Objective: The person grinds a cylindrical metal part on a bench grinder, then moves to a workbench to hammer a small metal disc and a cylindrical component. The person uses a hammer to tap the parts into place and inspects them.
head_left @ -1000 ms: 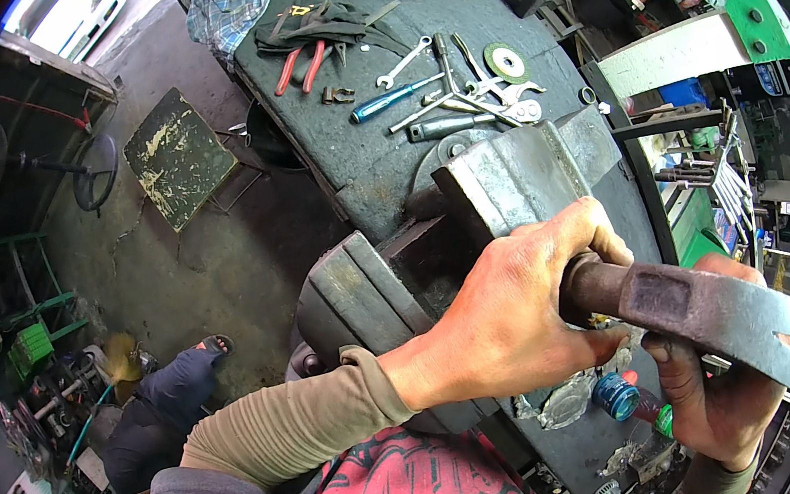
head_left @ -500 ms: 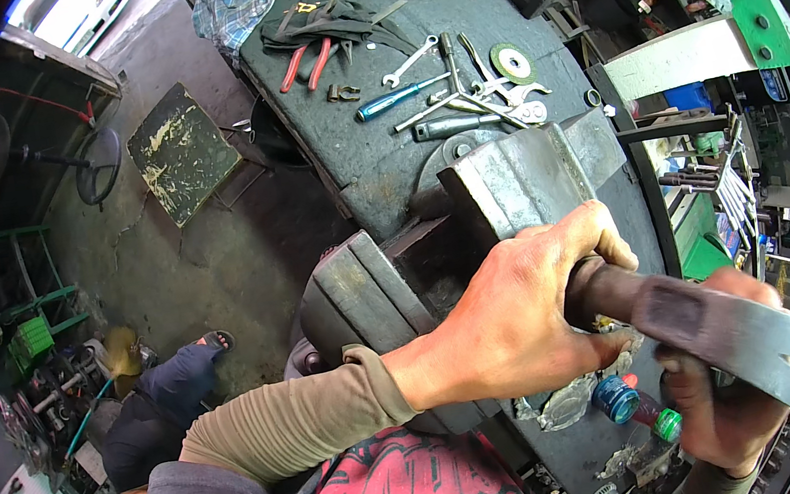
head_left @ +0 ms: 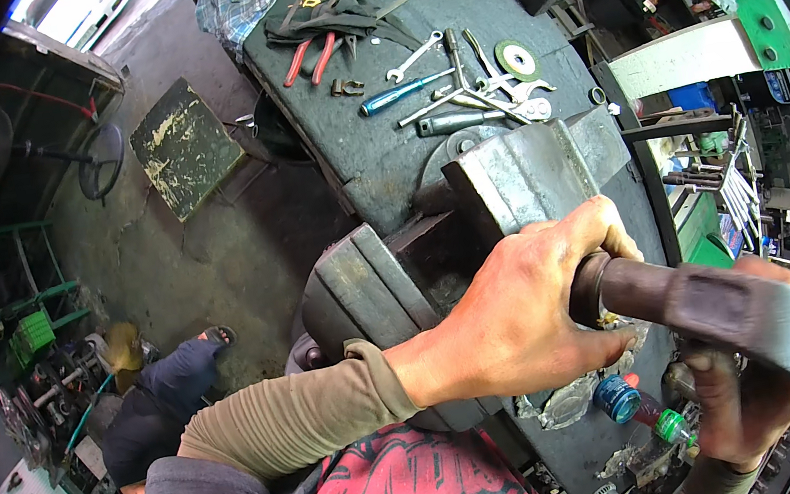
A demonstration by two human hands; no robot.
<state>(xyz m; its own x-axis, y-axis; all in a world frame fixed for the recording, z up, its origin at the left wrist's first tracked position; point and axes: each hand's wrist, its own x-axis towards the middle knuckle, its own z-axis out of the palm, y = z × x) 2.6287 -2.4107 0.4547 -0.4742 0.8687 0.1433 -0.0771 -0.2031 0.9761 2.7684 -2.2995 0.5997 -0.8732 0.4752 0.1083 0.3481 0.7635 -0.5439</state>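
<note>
The hammer [head_left: 722, 307] is just right of the vise [head_left: 516, 174]; its head's long axis runs outward from the vise and slightly toward the person's body, the broad end pointing away. The right hand [head_left: 741, 411] holds it from behind, fingers showing past one edge of the head and thumb past the other; the handle is hidden. Nearer the vise, the left hand [head_left: 514, 306] curls finger and thumb around a dark round piece [head_left: 586, 293] at the hammer's narrow end; whether that piece is separate or part of the head is hard to tell. The head is dull brown metal with a rectangular recess and a bright, smooth outer end. The vise is blocky, scuffed steel, partly covered by the left hand. Beyond the vise lie a silver wrench [head_left: 414, 58] and a blue-handled screwdriver [head_left: 404, 93]; left of it stands a square stool [head_left: 184, 145] with flaking paint.
</note>
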